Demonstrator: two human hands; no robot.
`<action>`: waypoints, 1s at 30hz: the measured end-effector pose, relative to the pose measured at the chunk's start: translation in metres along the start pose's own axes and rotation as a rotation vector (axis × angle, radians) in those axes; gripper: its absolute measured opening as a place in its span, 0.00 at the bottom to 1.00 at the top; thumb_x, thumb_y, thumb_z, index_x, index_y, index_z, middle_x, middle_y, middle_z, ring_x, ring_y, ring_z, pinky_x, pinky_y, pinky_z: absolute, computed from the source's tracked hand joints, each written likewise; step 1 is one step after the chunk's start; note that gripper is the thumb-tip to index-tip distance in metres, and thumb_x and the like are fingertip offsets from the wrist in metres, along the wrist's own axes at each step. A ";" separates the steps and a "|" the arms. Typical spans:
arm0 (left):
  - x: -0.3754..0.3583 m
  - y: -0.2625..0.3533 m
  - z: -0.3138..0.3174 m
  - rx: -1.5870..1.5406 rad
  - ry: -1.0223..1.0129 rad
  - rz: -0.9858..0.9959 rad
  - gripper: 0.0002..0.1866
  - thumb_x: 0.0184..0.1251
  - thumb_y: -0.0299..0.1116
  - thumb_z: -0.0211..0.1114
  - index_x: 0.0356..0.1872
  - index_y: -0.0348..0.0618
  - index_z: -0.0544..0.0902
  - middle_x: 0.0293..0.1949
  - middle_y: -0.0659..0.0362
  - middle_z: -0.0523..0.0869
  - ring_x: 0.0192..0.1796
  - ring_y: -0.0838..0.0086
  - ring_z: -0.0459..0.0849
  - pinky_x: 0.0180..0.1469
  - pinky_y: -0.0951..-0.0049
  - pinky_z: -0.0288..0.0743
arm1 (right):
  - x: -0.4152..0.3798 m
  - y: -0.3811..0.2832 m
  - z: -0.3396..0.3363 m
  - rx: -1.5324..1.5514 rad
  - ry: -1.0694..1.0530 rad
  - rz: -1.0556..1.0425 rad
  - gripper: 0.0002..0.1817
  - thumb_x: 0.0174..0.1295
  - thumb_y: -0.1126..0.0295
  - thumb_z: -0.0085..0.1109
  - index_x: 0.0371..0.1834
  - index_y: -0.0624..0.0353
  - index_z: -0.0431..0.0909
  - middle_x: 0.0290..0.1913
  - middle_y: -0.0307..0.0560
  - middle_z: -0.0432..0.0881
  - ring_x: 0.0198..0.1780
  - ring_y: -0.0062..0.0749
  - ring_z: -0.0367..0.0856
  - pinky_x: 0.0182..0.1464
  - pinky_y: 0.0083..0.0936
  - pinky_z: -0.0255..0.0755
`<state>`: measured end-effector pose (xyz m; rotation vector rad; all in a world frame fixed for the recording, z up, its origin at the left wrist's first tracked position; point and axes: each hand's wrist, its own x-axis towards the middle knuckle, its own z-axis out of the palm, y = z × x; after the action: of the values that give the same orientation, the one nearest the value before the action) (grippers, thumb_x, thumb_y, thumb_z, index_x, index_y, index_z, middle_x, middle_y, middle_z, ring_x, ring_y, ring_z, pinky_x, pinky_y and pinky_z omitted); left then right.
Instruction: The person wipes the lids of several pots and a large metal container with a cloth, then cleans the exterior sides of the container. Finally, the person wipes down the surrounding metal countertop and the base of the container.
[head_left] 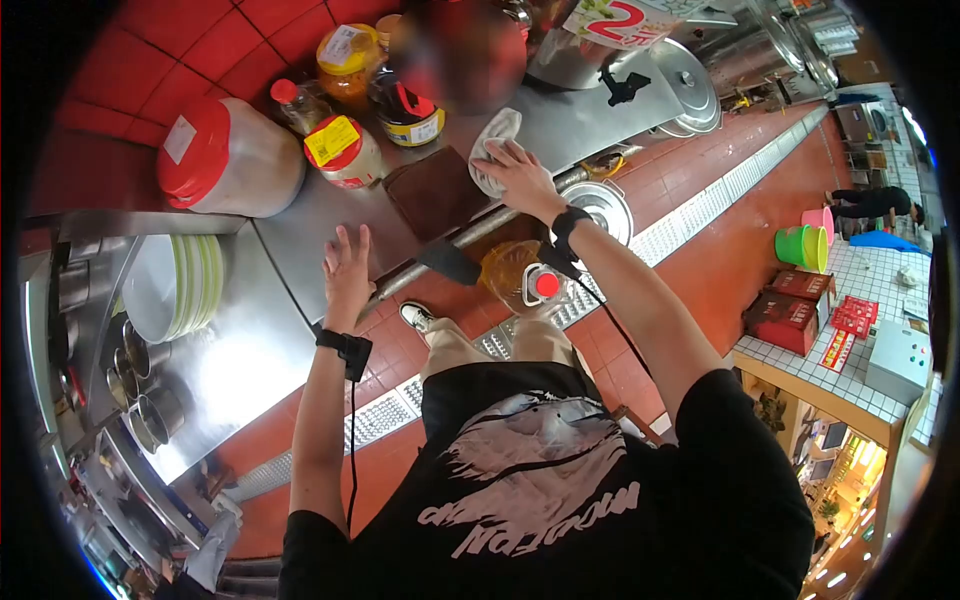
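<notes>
My right hand (520,180) presses down on a white cloth (493,135), which lies bunched on the steel counter (318,225) near its front edge. Several of its fingers rest over the cloth, and the part beneath the palm is hidden. My left hand (347,265) is at the counter's front edge with its fingers apart and nothing in them. Between the two hands lies a dark brown rectangular piece (435,193). Behind it stand a red-lidded jar with a yellow label (340,155) and a dark jar (410,110).
To the left are a large red-lidded tub (255,160) and a stack of green-rimmed plates (195,285). Below the counter edge stand an oil bottle (520,280) and a round metal lid (605,210). Across the aisle, another person (875,203) bends beside coloured buckets (800,247).
</notes>
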<state>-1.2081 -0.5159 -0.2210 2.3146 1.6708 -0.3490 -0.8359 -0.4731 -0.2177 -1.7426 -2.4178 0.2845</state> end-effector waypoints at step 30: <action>-0.008 0.424 0.055 -0.893 0.086 -0.170 0.16 0.72 0.32 0.58 0.58 0.40 0.80 0.54 0.46 0.84 0.56 0.54 0.83 0.57 0.63 0.76 | -0.089 0.311 -0.068 -0.054 0.202 0.248 0.23 0.56 0.74 0.56 0.56 0.44 0.79 0.58 0.44 0.78 0.60 0.54 0.72 0.57 0.51 0.68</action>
<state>-0.8092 -0.6703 -0.2385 1.5391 1.5966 0.4064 -0.5059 -0.4575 -0.2267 -1.9906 -2.0910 0.0659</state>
